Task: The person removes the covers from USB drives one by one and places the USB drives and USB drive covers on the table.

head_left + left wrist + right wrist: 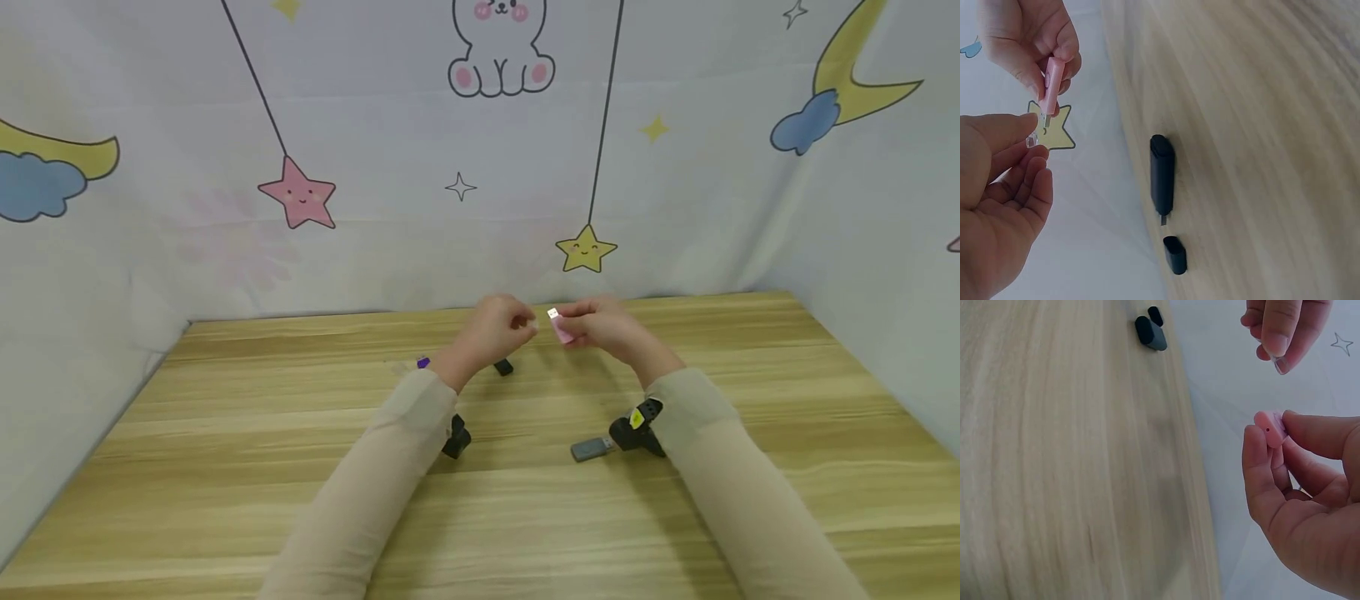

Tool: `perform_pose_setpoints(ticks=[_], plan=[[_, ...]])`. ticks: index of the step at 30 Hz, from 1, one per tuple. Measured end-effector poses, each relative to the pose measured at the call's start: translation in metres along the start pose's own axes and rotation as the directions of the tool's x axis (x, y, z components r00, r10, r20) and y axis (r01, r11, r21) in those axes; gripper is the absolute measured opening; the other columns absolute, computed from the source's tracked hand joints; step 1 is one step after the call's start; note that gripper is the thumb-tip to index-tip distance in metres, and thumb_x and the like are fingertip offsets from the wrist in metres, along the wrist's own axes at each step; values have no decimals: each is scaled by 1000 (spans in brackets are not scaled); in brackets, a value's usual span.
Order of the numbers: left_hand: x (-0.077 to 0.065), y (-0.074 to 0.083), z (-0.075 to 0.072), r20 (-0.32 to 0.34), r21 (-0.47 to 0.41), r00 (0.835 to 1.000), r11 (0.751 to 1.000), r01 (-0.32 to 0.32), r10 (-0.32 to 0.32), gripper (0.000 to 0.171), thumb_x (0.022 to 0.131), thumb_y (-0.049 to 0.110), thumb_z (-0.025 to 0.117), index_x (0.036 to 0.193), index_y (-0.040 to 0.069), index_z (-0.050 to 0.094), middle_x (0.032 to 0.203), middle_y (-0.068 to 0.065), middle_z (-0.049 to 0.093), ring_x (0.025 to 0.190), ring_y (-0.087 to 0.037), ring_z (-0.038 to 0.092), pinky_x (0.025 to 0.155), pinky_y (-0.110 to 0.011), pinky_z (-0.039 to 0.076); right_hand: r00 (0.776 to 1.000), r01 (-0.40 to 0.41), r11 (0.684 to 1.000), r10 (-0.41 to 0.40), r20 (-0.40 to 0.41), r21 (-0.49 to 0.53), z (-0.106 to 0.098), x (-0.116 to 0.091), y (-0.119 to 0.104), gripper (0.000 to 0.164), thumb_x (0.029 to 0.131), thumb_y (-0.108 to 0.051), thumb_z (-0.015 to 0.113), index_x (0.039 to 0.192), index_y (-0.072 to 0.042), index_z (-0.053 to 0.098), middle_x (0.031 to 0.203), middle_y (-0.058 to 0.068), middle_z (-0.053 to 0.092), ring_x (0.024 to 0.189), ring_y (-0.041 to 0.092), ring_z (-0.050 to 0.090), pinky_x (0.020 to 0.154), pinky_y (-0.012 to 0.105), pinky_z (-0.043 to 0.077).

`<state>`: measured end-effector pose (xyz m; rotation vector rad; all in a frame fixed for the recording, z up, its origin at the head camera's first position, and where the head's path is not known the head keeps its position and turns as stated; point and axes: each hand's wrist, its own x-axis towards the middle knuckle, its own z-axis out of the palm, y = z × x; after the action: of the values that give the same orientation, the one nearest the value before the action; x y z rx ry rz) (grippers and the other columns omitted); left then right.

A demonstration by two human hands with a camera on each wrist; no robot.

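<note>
Between the thumb and fingers of my right hand (606, 327) is a pink USB flash drive (564, 331), its bare metal plug showing. My left hand (491, 330) pinches a small clear cap (1032, 140) at its fingertips. In the left wrist view the plug points toward this cap, with a small gap between them. The right wrist view shows the rear end of the pink drive (1270, 427) and the clear cap (1280, 365) apart from it. Both hands are above the far part of the table.
A black USB drive (1162, 175) lies on the wooden table (225, 467) with its black cap (1175, 255) off beside it. Nearer me is a grey USB drive (589, 449). A purple piece (423, 362) shows left of my left wrist. A printed cloth (390, 208) hangs behind the table.
</note>
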<state>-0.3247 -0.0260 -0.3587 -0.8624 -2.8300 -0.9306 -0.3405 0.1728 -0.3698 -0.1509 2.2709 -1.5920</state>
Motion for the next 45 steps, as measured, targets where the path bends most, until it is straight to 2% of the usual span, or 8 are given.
perform_pose_setpoints(ticks=[7,11,15,18,22,34,39,45], plan=[[5,-7,12,9,3,1000,1000,24,-24,22,91,11,64,107,-3,70,97,-13,66,88,-21,57,79,-30,49,999,-26,1000,26,-20,-3,4,4,6,43,98,-9,54,135,10,46,113,17,55,85,13,58,80,25,54],[8,-10,17,6,17,1000,1000,22,-22,17,90,9,65,101,-3,72,88,-10,65,78,-17,53,71,-26,46,999,-34,999,34,-30,-8,4,6,9,43,98,-8,53,136,12,45,113,18,53,83,12,56,79,24,54],[10,-15,22,21,34,999,999,38,-39,13,90,7,63,91,-2,71,77,-7,58,70,-15,46,64,-24,41,998,-53,997,51,-35,-49,4,8,12,41,98,-8,53,134,11,48,113,18,54,81,12,56,78,25,54],[10,-18,26,50,62,996,996,69,-72,15,92,8,62,95,-2,72,79,-8,60,71,-15,48,67,-26,43,997,-67,993,63,-40,-101,5,8,15,39,98,-10,54,132,9,51,110,17,56,79,13,58,74,24,53],[13,-22,32,76,101,992,990,96,-104,20,92,10,61,106,-1,72,92,-11,67,78,-16,53,77,-30,49,996,-75,985,68,-51,-155,6,10,17,39,97,-14,56,130,7,54,106,14,59,79,13,57,72,23,51],[22,-17,35,121,173,983,978,114,-136,19,90,6,58,101,-3,72,103,-14,69,90,-23,62,86,-35,51,992,-108,964,88,-93,-242,12,16,20,36,94,-15,61,125,4,61,92,7,59,70,10,52,58,19,45],[24,-18,35,123,204,982,972,114,-141,19,88,3,58,98,-3,72,100,-13,70,85,-21,59,85,-34,51,994,-92,962,74,-78,-258,13,19,20,34,94,-13,61,122,5,61,89,6,59,70,9,52,59,19,45],[28,-19,36,152,219,978,970,108,-143,15,89,5,59,89,-1,72,89,-10,68,72,-16,51,72,-29,48,994,-96,958,80,-69,-270,14,18,19,29,93,-11,60,116,7,63,80,1,58,68,8,52,59,19,45]])
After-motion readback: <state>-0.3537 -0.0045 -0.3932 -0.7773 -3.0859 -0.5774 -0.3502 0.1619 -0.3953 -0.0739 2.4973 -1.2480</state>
